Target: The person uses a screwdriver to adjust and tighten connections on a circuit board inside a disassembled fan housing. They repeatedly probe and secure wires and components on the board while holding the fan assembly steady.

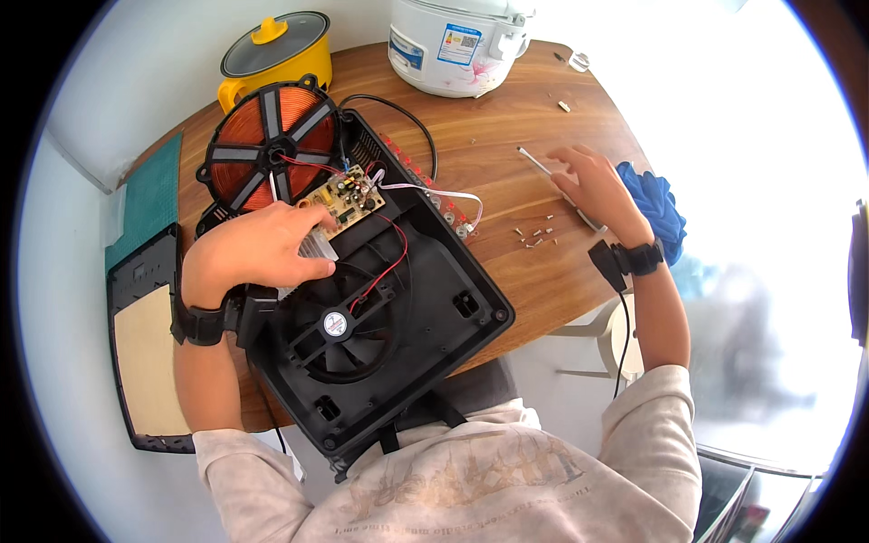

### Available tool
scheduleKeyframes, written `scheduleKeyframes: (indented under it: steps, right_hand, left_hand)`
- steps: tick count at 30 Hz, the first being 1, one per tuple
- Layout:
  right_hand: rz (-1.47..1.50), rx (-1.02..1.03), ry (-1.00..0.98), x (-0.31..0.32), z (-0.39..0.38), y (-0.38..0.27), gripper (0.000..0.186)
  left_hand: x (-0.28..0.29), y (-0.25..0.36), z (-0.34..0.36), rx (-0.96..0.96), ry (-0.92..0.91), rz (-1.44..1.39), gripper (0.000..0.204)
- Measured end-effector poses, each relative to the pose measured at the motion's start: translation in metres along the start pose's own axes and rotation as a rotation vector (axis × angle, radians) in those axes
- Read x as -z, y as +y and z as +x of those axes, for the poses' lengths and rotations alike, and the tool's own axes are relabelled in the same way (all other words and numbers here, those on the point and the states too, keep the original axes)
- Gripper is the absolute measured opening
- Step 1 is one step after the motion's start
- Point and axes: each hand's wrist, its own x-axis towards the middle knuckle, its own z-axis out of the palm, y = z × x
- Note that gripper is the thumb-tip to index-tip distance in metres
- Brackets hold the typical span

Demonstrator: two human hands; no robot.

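An open black appliance housing holds a fan, a circuit board and red and white wires. A copper coil on a black frame lies at its back left. My left hand grips the silver heat sink beside the board, thumb on its lower part and fingertips near the board's edge, partly hidden. At the right, my right hand hovers over or touches a thin white rod-like tool on the wooden table, fingers curved and apart. Several small screws lie below it.
A yellow pot and white cooker stand at the back. A panel and green mat lie left, blue cloth right. A red-studded strip lies along the housing. A stool stands below the table's edge.
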Motion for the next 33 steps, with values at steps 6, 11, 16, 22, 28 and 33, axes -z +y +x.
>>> scheduleKeyframes:
  steps: [6, 11, 16, 22, 28, 33]
  right_hand:
    - [0.029, 0.124, -0.154, -0.03, 0.075, -0.026, 0.029]
    - [0.023, 0.178, -0.129, -0.059, 0.103, -0.028, 0.02]
    - [0.04, 0.153, -0.14, -0.06, 0.109, -0.028, 0.009]
    - [0.016, 0.112, -0.163, -0.054, 0.114, -0.045, 0.014]
    - [0.225, 0.082, -0.194, -0.016, 0.105, -0.117, 0.02]
    - [0.304, 0.232, -0.248, -0.016, 0.096, -0.149, 0.019]
  left_hand:
    - [-0.004, -0.006, 0.002, -0.062, -0.003, -0.06, 0.051]
    - [-0.009, -0.013, -0.004, -0.134, 0.049, -0.057, 0.057]
    - [-0.006, -0.007, -0.008, -0.086, -0.004, -0.098, 0.062]
    - [-0.016, -0.016, -0.006, -0.125, 0.052, -0.088, 0.062]
    - [-0.008, -0.01, -0.007, -0.071, 0.003, -0.103, 0.062]
    - [-0.012, -0.015, -0.004, -0.096, 0.07, -0.172, 0.045]
